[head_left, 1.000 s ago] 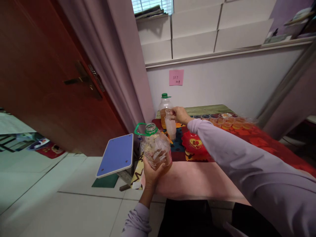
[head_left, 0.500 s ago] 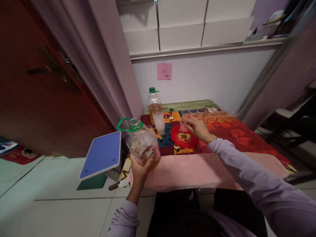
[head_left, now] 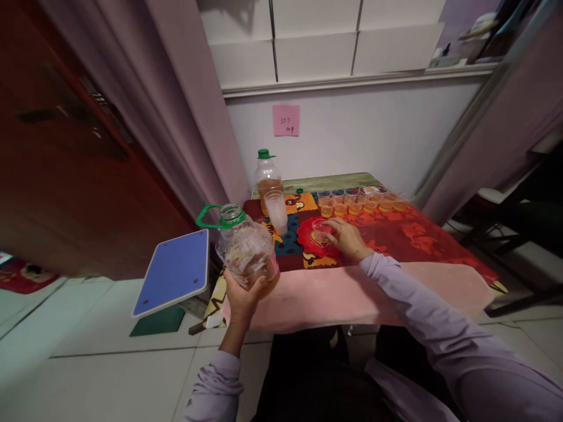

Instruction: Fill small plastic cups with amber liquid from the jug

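Observation:
My left hand (head_left: 241, 299) is wrapped round the lower part of a large clear jug (head_left: 248, 252), tilted slightly, with a green handle ring at its uncapped neck and some amber drink inside. In the fingers of my right hand (head_left: 347, 237) is a small clear plastic cup (head_left: 322, 227), which looks empty. It is over a red scalloped plate (head_left: 308, 237) bearing a gold heart design. A stack of clear plastic cups (head_left: 276, 212) leans to the left of the plate. Behind the plate stand rows of cups (head_left: 354, 205), the front ones holding amber drink.
A second jug (head_left: 267, 181) with a green cap stands at the back left of the table. A loose green cap (head_left: 299, 190) lies near it. Pink cloth (head_left: 352, 293) covers the front edge. A blue board (head_left: 173, 272) stands beside the table at left.
My right hand has brought the small cup from behind the plate to over it, lower and nearer me. My left hand still holds the jug. The whole view has shifted slightly.

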### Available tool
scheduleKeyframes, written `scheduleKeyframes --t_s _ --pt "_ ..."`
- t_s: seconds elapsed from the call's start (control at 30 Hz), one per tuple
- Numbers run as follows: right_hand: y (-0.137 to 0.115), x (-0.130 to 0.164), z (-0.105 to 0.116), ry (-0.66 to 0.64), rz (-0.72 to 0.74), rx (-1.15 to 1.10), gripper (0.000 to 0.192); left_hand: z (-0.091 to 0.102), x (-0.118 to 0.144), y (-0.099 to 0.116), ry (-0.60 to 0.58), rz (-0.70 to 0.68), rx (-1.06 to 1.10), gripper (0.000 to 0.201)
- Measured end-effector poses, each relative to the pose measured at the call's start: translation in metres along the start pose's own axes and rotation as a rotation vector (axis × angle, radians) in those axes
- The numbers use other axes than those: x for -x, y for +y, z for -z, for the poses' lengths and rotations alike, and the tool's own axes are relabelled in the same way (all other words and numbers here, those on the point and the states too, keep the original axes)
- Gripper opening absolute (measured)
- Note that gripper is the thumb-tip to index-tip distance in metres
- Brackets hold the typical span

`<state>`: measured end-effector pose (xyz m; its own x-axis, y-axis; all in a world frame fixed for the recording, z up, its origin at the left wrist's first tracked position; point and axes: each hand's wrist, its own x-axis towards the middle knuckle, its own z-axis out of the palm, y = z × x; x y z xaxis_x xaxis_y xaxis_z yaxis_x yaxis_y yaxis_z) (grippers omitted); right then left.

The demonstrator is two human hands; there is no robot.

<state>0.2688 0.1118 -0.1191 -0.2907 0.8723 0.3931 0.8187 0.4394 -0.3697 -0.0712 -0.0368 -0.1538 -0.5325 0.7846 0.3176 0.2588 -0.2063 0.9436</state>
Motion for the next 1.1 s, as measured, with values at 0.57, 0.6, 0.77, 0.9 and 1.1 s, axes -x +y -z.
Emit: scheduleKeyframes --t_s 0.57,0.6,0.77,0.9,1.1 --pt "0.001 -0.004 -0.050 0.051 -0.353 -0.112 0.077 0.006 -0.004 -0.020 -0.008 -0.054 -0.039 0.101" --pt "0.000 -0.003 -0.050 0.099 -0.329 -0.121 0.080 0.007 -0.004 -0.022 -0.010 -0.058 -0.046 0.101" --pt "-0.048 0.003 -0.054 0.529 -0.131 -0.301 0.090 0.009 -0.004 -0.028 -0.003 -0.061 -0.103 0.105" --pt "-0.117 0.013 -0.081 0.400 0.080 -0.708 0.064 0.010 -0.002 -0.027 0.017 -0.057 -0.121 0.101" --pt "-0.149 0.025 -0.130 -0.053 0.164 -0.989 0.064 0.021 -0.003 -0.012 -0.027 -0.006 -0.195 0.092"
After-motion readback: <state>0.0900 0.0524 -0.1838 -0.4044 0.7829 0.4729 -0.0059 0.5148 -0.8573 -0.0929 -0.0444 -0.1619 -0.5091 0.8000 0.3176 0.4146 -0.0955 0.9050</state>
